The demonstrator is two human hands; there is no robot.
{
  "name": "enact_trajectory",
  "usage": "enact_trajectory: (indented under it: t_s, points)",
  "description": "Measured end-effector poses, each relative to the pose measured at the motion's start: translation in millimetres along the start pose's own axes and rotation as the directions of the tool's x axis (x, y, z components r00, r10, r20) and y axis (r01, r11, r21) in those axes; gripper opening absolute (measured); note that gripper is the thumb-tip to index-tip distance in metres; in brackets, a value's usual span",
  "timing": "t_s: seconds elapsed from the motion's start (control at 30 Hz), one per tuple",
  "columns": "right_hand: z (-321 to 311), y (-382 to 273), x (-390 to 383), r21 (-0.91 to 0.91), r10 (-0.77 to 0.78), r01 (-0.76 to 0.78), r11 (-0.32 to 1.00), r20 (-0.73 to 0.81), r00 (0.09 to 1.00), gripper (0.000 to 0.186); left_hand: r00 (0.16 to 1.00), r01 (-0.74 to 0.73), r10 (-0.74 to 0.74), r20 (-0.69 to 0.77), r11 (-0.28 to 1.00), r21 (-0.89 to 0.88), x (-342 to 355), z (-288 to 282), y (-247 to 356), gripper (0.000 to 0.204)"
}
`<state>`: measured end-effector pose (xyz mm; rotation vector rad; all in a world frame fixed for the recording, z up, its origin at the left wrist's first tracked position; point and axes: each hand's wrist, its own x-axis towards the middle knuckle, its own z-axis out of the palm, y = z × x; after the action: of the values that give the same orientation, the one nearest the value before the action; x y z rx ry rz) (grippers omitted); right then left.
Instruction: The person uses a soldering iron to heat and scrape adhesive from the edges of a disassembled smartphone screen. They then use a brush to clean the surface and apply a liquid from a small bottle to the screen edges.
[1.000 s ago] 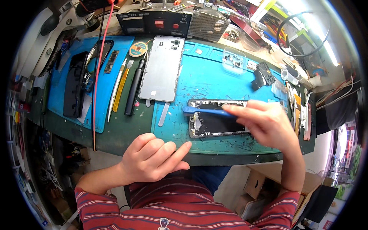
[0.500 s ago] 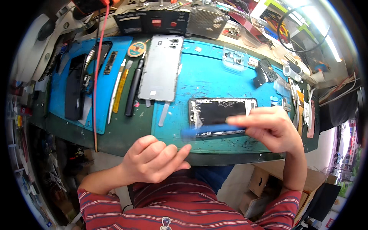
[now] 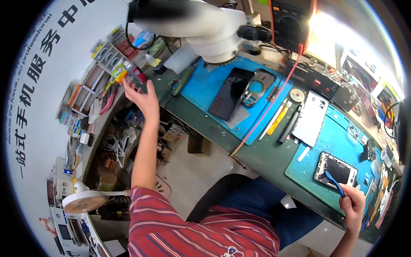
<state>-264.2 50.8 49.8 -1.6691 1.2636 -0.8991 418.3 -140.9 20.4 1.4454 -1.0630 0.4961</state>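
My right hand (image 3: pixel 353 204), at the lower right, is closed around a blue pry tool (image 3: pixel 335 184) with a widened flat end. That end lies over the near part of an opened phone frame (image 3: pixel 320 172) with a dark middle and white residue, on the turquoise mat (image 3: pixel 295 167). Far to the left, my left hand (image 3: pixel 144 102) is raised with fingers spread and nothing in it. Nearest to its fingertips is a red and silver can (image 3: pixel 137 73), beside yellow-topped items (image 3: pixel 121 76). Whether the fingers touch anything cannot be made out.
A white microscope (image 3: pixel 214 36) overhangs the blue mat (image 3: pixel 195 92) bearing a dark phone (image 3: pixel 231 95). A red cable (image 3: pixel 274 105) crosses the bench. A pale phone back cover (image 3: pixel 311 118) and slim tools (image 3: pixel 280 120) lie midway. A fan (image 3: pixel 83 201) stands lower left.
The view has swung left. My left hand has gone from a curled pose near the bench's front edge to stretched out leftward and open. My right hand still holds the blue pry tool near the phone frame.
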Motion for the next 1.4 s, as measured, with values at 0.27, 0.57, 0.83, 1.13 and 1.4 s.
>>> enact_trajectory:
  t_s: [0.27,0.57,0.83,1.13,1.4]
  points:
    - [38,2,-24,0.244,0.162,-0.149,0.958,-0.035,0.986,0.038,0.987,-0.075,0.009,0.159,0.905,0.419,164,41,-196,0.118]
    - [153,-65,-2,0.365,0.407,-0.517,0.774,0.339,0.848,0.039,0.846,-0.533,0.517,0.128,0.818,0.215,124,-18,-117,0.072]
    - [241,-38,40,0.489,0.372,-0.87,0.068,0.796,0.477,0.053,0.435,-0.593,0.797,0.42,0.604,-0.533,-61,-177,-15,0.065]
    - [252,-30,35,0.525,0.343,-0.851,-0.007,0.801,0.491,0.052,0.38,-0.448,0.772,0.51,0.636,-0.629,-120,-190,-14,0.066]
    - [258,-31,31,0.527,0.356,-0.85,0.005,0.793,0.494,0.053,0.326,-0.458,0.789,0.521,0.614,-0.642,-129,-182,-11,0.067]
